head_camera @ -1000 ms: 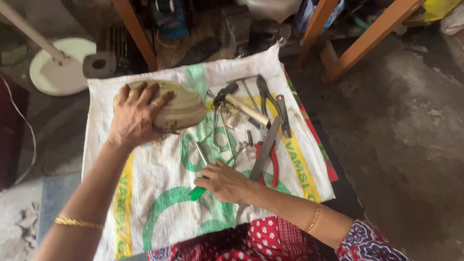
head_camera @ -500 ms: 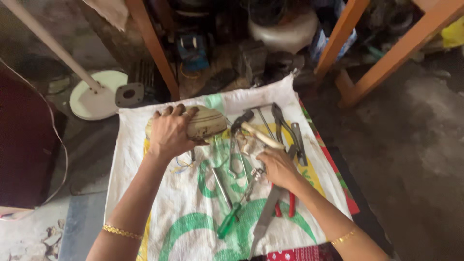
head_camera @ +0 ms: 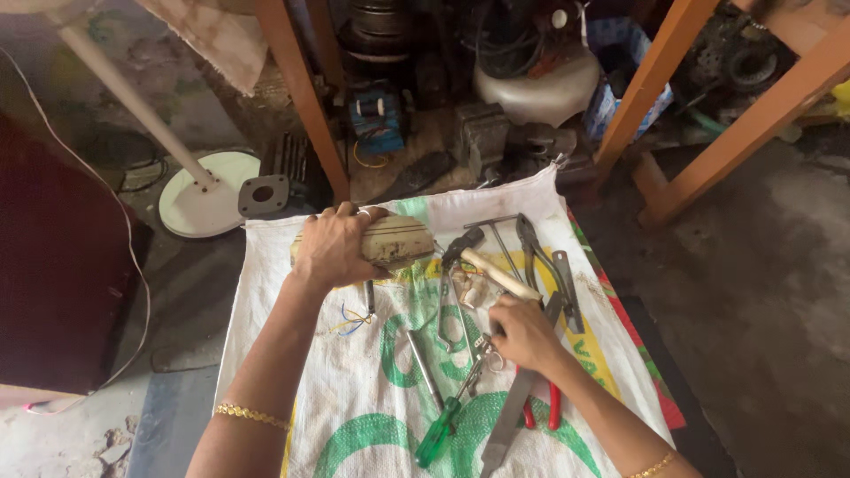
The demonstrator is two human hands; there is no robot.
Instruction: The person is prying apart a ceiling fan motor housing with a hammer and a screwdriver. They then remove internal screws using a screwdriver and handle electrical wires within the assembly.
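My left hand [head_camera: 332, 246] grips a rounded, beige metal motor housing [head_camera: 398, 241] from above, holding it on the white woven sack [head_camera: 292, 372] spread on the floor. Thin blue and yellow wires [head_camera: 352, 317] trail out beneath it. My right hand [head_camera: 522, 332] rests with curled fingers among the tools at the sack's middle, right beside a wooden-handled hammer [head_camera: 491, 270]; I cannot tell whether it grasps anything. A green-handled screwdriver [head_camera: 440, 432], a flat metal file [head_camera: 506, 423] and red-handled pliers [head_camera: 542, 409] lie close to my right wrist.
More pliers and cutters [head_camera: 544, 257] lie at the sack's far right. A white round fan base with its pole [head_camera: 205, 202] stands at the left. Orange wooden legs [head_camera: 305, 97] and cluttered motor parts [head_camera: 536, 84] fill the space beyond the sack.
My head has shifted so the sack sits lower in view. My right hand slid forward from the sack's near part up to the hammer. My left hand keeps its hold on the housing.
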